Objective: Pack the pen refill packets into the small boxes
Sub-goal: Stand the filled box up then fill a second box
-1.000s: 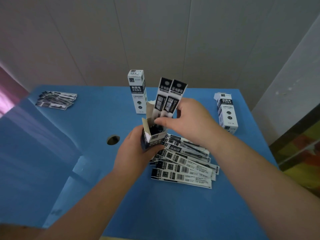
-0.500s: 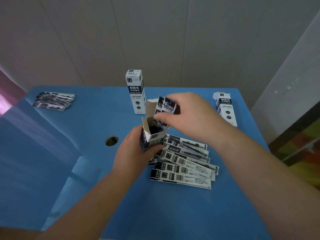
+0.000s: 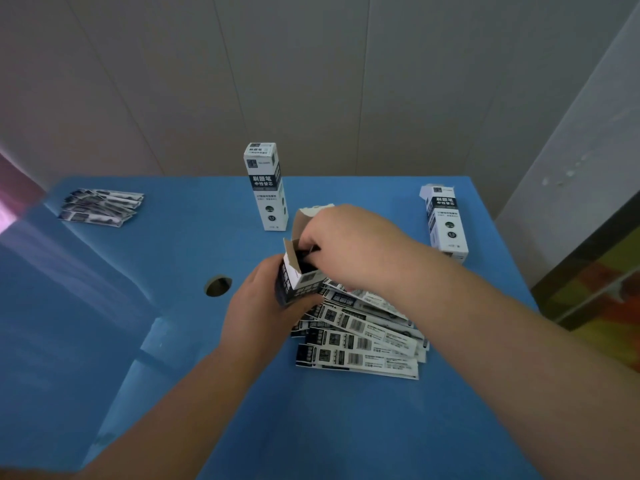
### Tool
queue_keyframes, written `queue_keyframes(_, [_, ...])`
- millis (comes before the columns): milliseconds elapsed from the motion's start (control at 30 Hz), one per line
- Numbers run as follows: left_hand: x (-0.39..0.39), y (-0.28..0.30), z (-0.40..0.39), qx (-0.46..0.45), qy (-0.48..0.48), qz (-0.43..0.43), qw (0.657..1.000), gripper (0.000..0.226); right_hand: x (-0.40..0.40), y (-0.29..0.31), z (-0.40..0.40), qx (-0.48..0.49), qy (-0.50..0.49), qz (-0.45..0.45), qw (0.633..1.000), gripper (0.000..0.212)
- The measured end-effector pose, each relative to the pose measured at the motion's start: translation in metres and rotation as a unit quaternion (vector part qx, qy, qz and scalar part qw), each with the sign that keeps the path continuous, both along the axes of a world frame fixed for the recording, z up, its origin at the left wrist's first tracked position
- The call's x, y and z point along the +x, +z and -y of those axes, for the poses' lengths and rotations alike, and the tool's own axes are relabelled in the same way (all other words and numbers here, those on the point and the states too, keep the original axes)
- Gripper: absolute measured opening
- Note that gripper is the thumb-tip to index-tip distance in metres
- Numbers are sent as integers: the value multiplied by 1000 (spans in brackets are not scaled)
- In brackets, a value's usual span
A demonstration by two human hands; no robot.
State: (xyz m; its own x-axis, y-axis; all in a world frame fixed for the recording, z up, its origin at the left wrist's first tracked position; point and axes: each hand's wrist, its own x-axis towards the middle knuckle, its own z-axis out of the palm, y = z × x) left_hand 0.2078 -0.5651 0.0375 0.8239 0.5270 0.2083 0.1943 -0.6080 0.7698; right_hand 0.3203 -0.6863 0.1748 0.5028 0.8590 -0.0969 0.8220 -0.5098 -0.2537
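My left hand (image 3: 261,308) grips a small white and black box (image 3: 300,277) upright over the middle of the blue table (image 3: 346,427); its top flap (image 3: 306,214) stands open. My right hand (image 3: 349,244) hovers over the box's mouth, fingertips curled down into it on the dark pen refill packets (image 3: 304,258), which sit almost wholly inside. A fanned pile of loose refill packets (image 3: 363,341) lies flat just right of the box, under my right forearm.
A closed box (image 3: 266,188) stands upright behind my hands. Another box (image 3: 446,221) stands near the table's right edge. A smaller heap of packets (image 3: 100,206) lies at the far left corner. A round hole (image 3: 218,286) sits left of my left hand.
My right hand has pushed two packets down from standing tall above the box until they are nearly sunk into it. My left hand has kept its hold on the box.
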Motion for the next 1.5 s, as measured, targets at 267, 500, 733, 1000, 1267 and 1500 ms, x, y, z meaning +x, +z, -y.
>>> queue_keyframes(267, [-1,2,-4,-20,20,22,999,55,14,0,20,150,-11,-119,981,10])
queue_keyframes(500, [-6,-2,-6,-54,33,22,998,53,53,-54,37,140,-145,-69,977,29])
queue_keyframes(733, [-7,1,-5,-50,35,22,998,52,44,-126,37,-95,-131,-28,986,41])
queue_keyframes(1000, [-6,0,-4,-61,31,23,997,52,54,-132,33,-68,-180,-97,976,29])
queue_keyframes(1267, [-8,-2,-7,-63,42,23,997,54,56,-128,31,-117,-133,-23,984,15])
queue_keyframes(1500, [-9,-5,-7,-68,43,28,996,54,50,-105,35,-89,-98,39,990,15])
